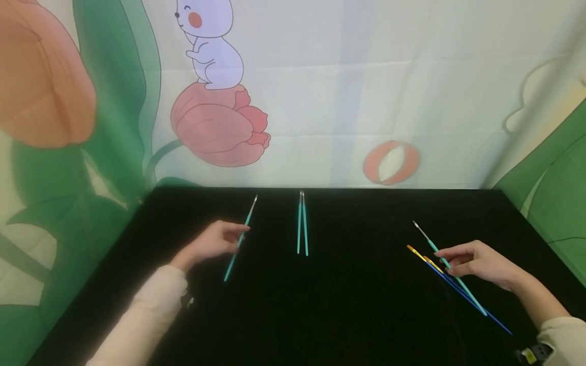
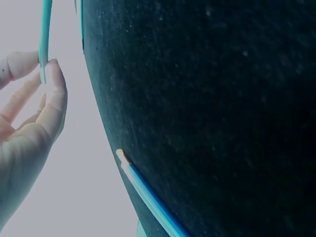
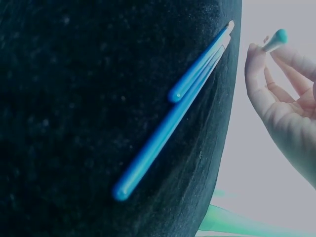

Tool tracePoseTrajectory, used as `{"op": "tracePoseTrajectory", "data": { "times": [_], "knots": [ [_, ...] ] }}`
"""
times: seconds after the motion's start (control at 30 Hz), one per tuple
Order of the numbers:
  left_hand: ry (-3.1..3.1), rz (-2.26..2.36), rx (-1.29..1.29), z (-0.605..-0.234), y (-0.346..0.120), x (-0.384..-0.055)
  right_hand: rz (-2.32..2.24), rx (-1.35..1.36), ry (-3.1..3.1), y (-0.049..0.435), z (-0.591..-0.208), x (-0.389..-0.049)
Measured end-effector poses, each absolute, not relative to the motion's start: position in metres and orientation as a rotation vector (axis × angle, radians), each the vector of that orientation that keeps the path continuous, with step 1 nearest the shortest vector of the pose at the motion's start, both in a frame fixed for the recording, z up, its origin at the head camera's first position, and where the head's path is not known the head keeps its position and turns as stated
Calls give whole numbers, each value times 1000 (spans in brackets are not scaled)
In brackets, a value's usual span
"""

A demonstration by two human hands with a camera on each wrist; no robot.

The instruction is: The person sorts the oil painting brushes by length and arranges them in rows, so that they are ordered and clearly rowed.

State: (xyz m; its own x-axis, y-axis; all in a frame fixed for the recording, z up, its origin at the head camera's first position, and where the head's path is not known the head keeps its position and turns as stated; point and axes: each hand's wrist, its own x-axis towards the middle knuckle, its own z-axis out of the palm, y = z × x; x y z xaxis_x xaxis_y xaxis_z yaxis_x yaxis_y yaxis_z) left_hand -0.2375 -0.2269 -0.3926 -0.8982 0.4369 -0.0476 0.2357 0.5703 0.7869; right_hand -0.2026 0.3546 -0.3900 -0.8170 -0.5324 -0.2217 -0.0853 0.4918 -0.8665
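Observation:
In the head view my left hand pinches a teal paintbrush between thumb and fingers, its bristle end pointing away from me. The left wrist view has the same teal brush upright in the pinch. Over on the right, my right hand pinches another teal paintbrush, tilted with its bristles up and to the left. Just beneath that hand lie two blue paintbrushes close together, partly covered by the held brush. The right wrist view shows these blue brushes overlapping, one extending past the other.
Two more teal paintbrushes lie at the middle back of the black tabletop, bristle ends together and handles spread slightly. A printed cloth with flowers and a white animal hangs behind the table's far edge.

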Motion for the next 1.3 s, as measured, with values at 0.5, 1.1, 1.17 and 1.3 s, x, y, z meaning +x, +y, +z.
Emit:
{"op": "tracePoseTrajectory", "data": {
  "times": [0.5,1.1,1.17,1.3],
  "knots": [
    [2549,1340,606,-391,-205,-249,-1289,-527,2287,347,-391,-205],
    [2530,1490,574,-385,-182,-271,-1315,-492,2291,338,-389,-209],
    [2529,1502,568,-388,-181,-274,-1316,-492,2290,337,-389,-209],
    [2525,1507,542,-387,-178,-277,-1321,-492,2289,336,-389,-209]
  ]
}}
